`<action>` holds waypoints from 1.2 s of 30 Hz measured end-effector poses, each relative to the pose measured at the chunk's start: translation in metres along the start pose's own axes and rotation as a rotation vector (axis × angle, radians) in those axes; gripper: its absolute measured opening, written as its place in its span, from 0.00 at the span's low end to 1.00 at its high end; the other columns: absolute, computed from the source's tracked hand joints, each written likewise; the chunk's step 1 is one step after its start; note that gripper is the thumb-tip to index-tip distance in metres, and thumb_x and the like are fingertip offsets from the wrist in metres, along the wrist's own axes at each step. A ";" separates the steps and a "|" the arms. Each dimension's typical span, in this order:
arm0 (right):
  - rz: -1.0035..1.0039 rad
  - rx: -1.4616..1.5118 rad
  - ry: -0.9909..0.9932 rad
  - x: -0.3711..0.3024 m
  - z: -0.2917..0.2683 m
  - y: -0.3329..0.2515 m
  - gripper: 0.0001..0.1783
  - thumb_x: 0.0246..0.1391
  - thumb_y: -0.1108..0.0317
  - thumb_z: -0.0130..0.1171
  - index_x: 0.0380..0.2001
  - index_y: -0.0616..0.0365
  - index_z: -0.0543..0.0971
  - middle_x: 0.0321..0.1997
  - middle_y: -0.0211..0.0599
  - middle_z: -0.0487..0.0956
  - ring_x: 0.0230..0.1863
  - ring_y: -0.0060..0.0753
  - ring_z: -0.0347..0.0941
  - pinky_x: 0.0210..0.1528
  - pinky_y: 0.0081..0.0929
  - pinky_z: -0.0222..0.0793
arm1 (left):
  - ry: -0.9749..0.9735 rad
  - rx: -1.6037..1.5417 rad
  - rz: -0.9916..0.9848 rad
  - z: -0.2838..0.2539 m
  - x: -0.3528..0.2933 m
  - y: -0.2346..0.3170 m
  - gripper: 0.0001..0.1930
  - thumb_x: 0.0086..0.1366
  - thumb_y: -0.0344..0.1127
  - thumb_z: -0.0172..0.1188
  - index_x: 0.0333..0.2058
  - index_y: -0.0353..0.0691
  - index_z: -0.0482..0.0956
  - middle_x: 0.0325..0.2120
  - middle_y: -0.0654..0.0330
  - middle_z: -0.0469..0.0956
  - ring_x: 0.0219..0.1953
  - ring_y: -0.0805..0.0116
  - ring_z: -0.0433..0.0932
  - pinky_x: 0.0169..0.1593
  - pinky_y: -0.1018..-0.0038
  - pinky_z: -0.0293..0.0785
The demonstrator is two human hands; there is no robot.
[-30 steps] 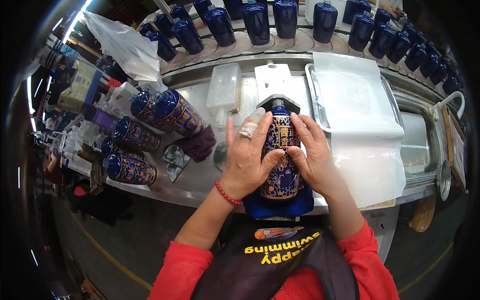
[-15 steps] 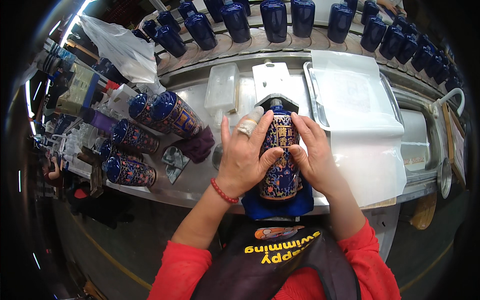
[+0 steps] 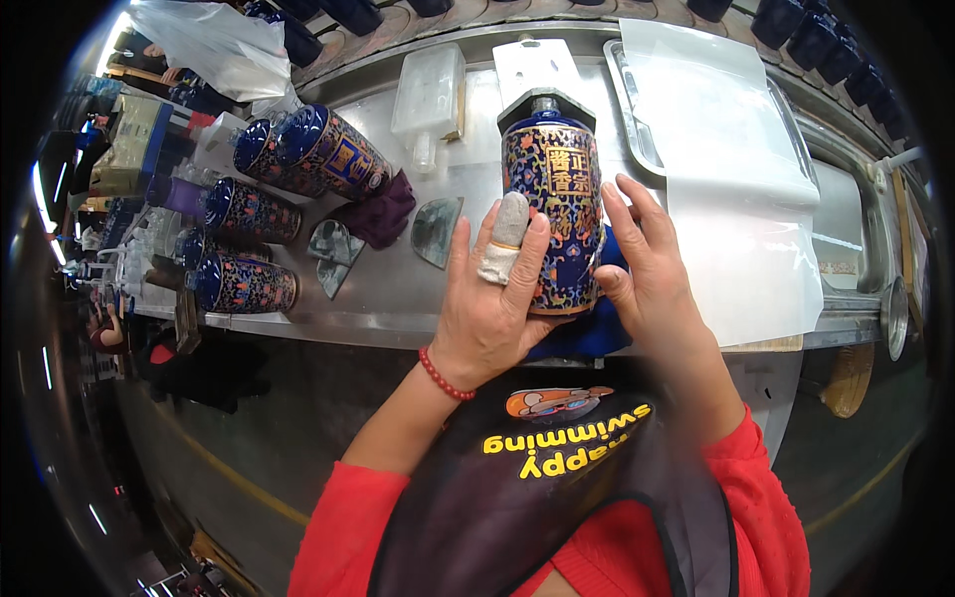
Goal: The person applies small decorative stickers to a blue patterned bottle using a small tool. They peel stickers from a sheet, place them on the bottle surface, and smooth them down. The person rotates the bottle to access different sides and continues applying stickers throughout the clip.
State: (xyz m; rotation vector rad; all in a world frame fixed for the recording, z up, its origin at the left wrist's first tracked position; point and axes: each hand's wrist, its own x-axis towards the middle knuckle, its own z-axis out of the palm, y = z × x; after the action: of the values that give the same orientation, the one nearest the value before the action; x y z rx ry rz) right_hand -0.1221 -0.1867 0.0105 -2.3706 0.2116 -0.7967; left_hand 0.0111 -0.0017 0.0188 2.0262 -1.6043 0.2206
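A dark blue bottle [image 3: 572, 221] with a colourful floral pattern and a gold-framed label lies before me, its neck pointing away into a dark angular block [image 3: 585, 111]. My left hand [image 3: 487, 313] supports it at the left side and near the base, fingers along its wall. A grey cover sits on one fingertip, with a whitish wrap [image 3: 496, 263] below it. Just right of the bottle is my right hand [image 3: 652, 274], its fingers spread; whether a fingertip touches the bottle I cannot tell. Blue cloth [image 3: 582, 338] shows under the base.
Several patterned bottles [image 3: 254, 211] stand at left, by a purple cloth [image 3: 383, 214] and dark scraper-like plates [image 3: 436, 231]. A clear container [image 3: 428, 95] is farther back. White sheets [image 3: 736, 249] cover a tray [image 3: 625, 104] at right. Plain blue bottles [image 3: 776, 20] line the back.
Both hands have shifted from the bottle's upper front toward its base. My right hand has come off the front to the right side. The bench appears higher in the picture.
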 end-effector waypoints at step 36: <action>-0.110 -0.143 -0.118 -0.065 0.006 -0.025 0.39 0.47 0.63 0.73 0.66 0.46 0.75 0.73 0.54 0.64 0.63 0.54 0.68 0.61 0.47 0.64 | 0.147 -0.057 0.001 0.018 -0.016 -0.007 0.43 0.61 0.53 0.69 0.72 0.47 0.64 0.68 0.47 0.67 0.71 0.38 0.62 0.73 0.37 0.41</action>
State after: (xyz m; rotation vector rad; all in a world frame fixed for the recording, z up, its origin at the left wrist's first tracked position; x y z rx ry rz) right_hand -0.1722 -0.1422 -0.0096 -2.5736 0.0919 -0.7100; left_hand 0.0100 0.0036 -0.0052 1.9198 -1.5041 0.3128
